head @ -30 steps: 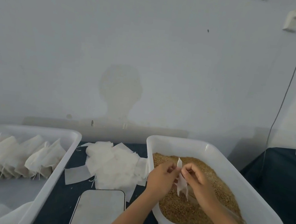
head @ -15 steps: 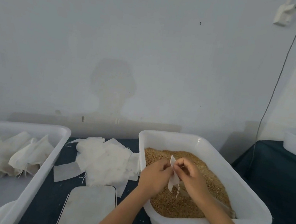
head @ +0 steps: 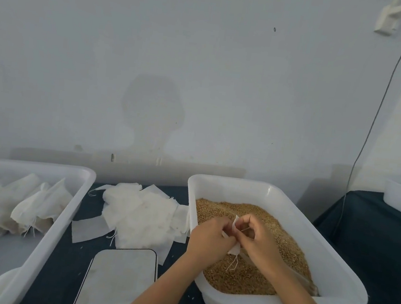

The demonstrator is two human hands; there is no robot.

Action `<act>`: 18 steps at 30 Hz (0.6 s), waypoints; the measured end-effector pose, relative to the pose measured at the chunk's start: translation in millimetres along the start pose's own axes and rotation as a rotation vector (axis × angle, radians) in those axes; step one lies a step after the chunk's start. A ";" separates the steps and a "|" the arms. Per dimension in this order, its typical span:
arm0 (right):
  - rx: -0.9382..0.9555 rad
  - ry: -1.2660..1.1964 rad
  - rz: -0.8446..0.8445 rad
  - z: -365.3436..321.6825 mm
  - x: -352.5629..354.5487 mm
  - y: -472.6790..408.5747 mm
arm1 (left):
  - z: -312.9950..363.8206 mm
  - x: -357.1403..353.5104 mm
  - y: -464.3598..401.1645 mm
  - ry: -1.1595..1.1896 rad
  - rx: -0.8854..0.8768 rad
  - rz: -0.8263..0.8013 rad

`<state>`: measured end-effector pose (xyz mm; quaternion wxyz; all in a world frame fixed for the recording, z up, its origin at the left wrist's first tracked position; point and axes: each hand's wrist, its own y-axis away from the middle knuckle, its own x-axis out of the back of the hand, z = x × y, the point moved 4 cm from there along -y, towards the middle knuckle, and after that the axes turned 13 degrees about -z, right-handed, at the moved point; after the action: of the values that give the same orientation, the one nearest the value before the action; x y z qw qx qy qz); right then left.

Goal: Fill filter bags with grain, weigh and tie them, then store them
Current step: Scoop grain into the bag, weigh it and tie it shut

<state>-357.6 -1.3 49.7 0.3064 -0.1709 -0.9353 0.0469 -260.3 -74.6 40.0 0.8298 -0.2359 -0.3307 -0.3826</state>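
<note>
Both of your hands meet over the grain tub (head: 343,285), which sits at 4 o'clock in the head view on the dark desk (head: 371,239). Your left hand (head: 210,237) has its fingers curled round one empty filter bag (head: 235,248), and your right hand (head: 260,242) pinches the same bag at its upper edge; a corner of the bag shows between the thumbs. The bag's drawstring (head: 232,265) hangs free below the hands, just above the grain (head: 250,278); whether it touches cannot be told. The grain fills the tub's floor in a brown layer. A loose pile of empty filter bags (head: 143,217) lies on the desk at 7 o'clock from the tub's far left corner, just beside the tub wall. The scale (head: 119,282) sits at 6 o'clock, near the pile's front edge. The storage tub (head: 77,181) at 9 o'clock holds a row of filled bags (head: 28,205), leaning against each other.
</note>
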 end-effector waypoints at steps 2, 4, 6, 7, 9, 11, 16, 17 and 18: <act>-0.047 0.047 -0.003 3.2 0.3 -1.5 | -1.7 0.5 -1.2 -0.013 0.007 0.023; -0.112 0.109 -0.009 8.6 0.8 -2.8 | -4.2 0.2 -2.1 -0.015 0.030 0.044; -0.185 0.186 0.019 14.5 3.0 -3.3 | -5.6 -1.2 -1.9 -0.009 0.050 0.054; -0.212 0.197 0.040 16.3 4.4 -3.3 | -5.5 -1.6 -1.2 -0.007 0.050 0.063; -0.237 0.171 0.071 17.5 6.4 -2.4 | -2.5 -1.6 0.7 -0.019 0.014 0.075; -0.262 0.132 0.071 16.9 7.0 -1.3 | 3.7 -2.0 2.4 -0.039 -0.074 0.062; -0.329 -0.004 0.018 14.7 6.3 1.1 | 15.7 -7.0 4.4 -0.250 -0.258 0.003; -0.341 -0.028 0.021 15.0 6.8 1.3 | 14.9 -6.9 4.4 -0.264 -0.254 0.009; -0.356 -0.055 0.026 15.4 7.4 2.0 | 13.7 -7.2 4.5 -0.275 -0.240 0.009</act>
<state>-371.6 3.4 41.0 0.2448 -0.2332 -0.9346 -0.1107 -265.4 -59.6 43.4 0.7444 -0.3846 -0.3922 -0.3797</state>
